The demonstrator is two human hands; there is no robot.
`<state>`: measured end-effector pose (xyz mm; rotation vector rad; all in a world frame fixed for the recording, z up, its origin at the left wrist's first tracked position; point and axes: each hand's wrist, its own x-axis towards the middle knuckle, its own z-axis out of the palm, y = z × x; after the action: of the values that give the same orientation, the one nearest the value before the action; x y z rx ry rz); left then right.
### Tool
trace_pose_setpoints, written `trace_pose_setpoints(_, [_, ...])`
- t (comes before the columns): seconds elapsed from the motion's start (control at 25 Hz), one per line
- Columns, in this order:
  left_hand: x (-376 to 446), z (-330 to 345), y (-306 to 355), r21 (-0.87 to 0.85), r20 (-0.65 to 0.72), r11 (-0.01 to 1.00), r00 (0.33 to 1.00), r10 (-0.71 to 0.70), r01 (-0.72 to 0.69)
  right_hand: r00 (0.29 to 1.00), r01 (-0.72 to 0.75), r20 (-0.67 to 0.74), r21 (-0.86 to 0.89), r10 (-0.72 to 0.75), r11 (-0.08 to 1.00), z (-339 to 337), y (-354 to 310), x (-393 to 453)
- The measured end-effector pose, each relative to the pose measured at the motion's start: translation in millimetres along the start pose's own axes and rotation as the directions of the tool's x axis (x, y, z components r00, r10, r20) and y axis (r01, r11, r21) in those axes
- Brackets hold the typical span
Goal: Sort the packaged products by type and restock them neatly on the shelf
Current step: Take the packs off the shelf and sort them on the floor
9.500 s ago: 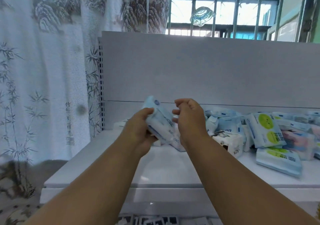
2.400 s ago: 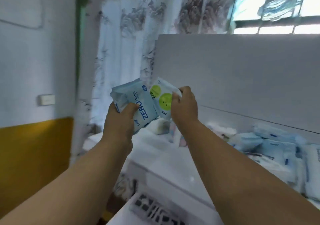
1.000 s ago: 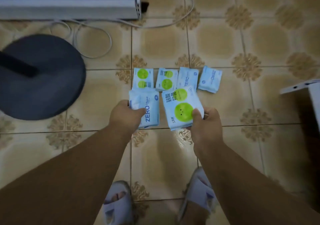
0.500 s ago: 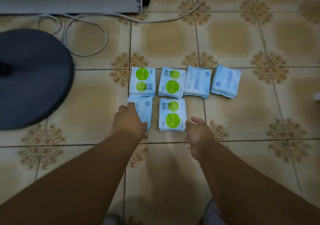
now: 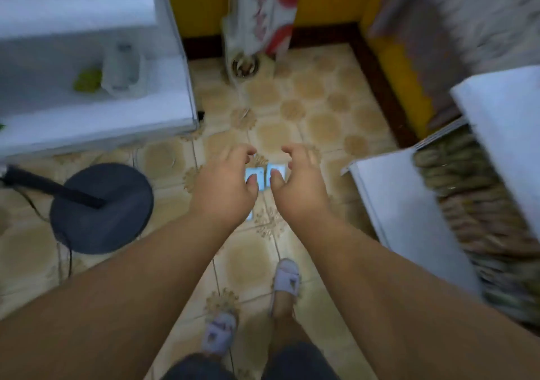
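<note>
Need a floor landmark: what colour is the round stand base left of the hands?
Dark grey, nearly black, plain round base, seen in the head view.

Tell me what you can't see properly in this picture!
- The packs on the floor: head view, mostly hidden behind the left hand and right hand; their number and print cannot be made out.
- The items on the white shelf at upper left: blurred by motion, too smeared to name.
- The red and white bag: blurred, its lettering unreadable.
- The black stand: its pole is cut off by the left edge.
</note>
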<state>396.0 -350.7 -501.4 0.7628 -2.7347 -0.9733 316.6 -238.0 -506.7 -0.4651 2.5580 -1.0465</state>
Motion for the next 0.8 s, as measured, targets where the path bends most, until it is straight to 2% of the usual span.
trace_pose_setpoints(0.12, [-5, -82, 108, -0.015, -0.106, 0.951, 0.946, 0.307, -0.310, 0.958, 0.089, -0.275, 0.006, -0.085, 0.996, -107, -73, -44])
trace_pose_setpoints(0.24, [-24, -126, 200, -0.017, -0.177, 0.837, 0.826, 0.536, -0.547, 0.838, 0.126, -0.534, -0.014, -0.114, 0.992, -195, -108, -94])
trace_pose_setpoints(0.36, [-52, -144, 281, -0.021, -0.229, 0.711, 0.695, 0.681, -0.703, 0.699, 0.138, -0.698, -0.083, -0.156, 0.987, -277, -118, -146])
trace_pose_setpoints(0.52, [-85, -139, 393, -0.099, -0.283, 0.561, 0.564, 0.776, -0.822, 0.479, 0.134, -0.866, -0.092, -0.146, 0.987, -387, -99, -210])
trace_pose_setpoints(0.64, [-118, -117, 479, -0.154, -0.291, 0.434, 0.461, 0.839, -0.888, 0.360, 0.074, -0.917, -0.158, -0.174, 0.985, -467, -66, -253])
trace_pose_setpoints(0.72, [-134, -102, 529, -0.203, -0.292, 0.358, 0.406, 0.866, -0.911, 0.318, 0.029, -0.932, -0.173, -0.173, 0.984, -510, -48, -273])
trace_pose_setpoints(0.8, [-146, -87, 570, -0.260, -0.300, 0.307, 0.379, 0.876, -0.915, 0.318, 0.009, -0.935, -0.165, -0.159, 0.986, -542, -35, -286])
